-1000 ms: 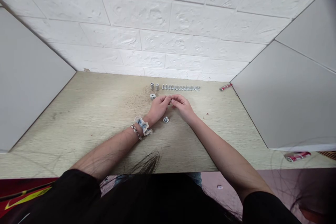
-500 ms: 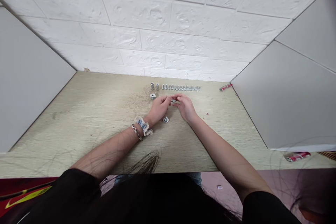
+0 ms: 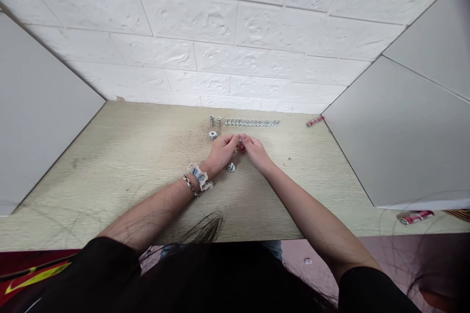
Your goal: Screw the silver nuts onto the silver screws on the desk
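Note:
My left hand (image 3: 223,150) and my right hand (image 3: 256,152) meet over the middle of the table, thumbs and fingertips pinched together. Between them is a small silver bolt (image 3: 241,142), mostly hidden by the fingers. Just below my left hand, a bolt with a washer (image 3: 231,167) stands on its head. A stack of washers (image 3: 213,135) lies beyond my left hand. Behind it are two short stacks of nuts (image 3: 212,121). Several bolts (image 3: 253,122) stand in a row to their right.
A white brick-patterned wall (image 3: 215,54) backs the table (image 3: 147,156). Grey panels (image 3: 404,132) close off both sides. One red battery (image 3: 315,121) lies at the right panel's far corner, another red battery (image 3: 416,217) near the front right edge. Dark specks surround the washer stack.
My right hand's fingers have closed in from a looser hold and now pinch at the bolt against my left fingertips. The parts on the table stay where they were.

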`<state>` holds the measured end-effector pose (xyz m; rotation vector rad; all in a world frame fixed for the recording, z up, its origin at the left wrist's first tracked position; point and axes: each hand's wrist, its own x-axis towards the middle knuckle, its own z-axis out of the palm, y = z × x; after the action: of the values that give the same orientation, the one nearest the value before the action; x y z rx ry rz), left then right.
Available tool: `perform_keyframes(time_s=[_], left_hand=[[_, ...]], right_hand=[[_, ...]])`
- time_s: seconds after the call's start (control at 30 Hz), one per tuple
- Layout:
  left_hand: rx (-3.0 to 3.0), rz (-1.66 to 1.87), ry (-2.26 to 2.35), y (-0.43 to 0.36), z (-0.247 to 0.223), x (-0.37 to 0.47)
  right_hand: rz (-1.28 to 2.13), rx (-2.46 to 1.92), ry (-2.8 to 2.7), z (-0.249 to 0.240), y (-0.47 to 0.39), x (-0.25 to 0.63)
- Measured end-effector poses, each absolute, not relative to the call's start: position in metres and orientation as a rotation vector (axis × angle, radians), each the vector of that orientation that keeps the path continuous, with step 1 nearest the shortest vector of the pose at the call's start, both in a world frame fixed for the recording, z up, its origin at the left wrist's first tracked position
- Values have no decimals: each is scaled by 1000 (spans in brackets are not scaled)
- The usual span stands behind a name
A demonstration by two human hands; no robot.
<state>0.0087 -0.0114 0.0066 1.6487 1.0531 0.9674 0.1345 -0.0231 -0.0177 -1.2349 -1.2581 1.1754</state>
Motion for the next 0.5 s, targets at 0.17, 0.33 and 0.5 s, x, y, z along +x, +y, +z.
perform_keyframes(time_s=[0.17,0.33,0.5], left_hand=[[1633,970,1092,-10,5,8],[1595,992,1117,-9,6,8],[1565,994,1147,-9,6,8]], right_hand=[[1178,-1183,-1248,-14,-26,133],[1254,-1130,-1192,-12,-24,135],[1289,-1074,-1098,-14,-21,138]])
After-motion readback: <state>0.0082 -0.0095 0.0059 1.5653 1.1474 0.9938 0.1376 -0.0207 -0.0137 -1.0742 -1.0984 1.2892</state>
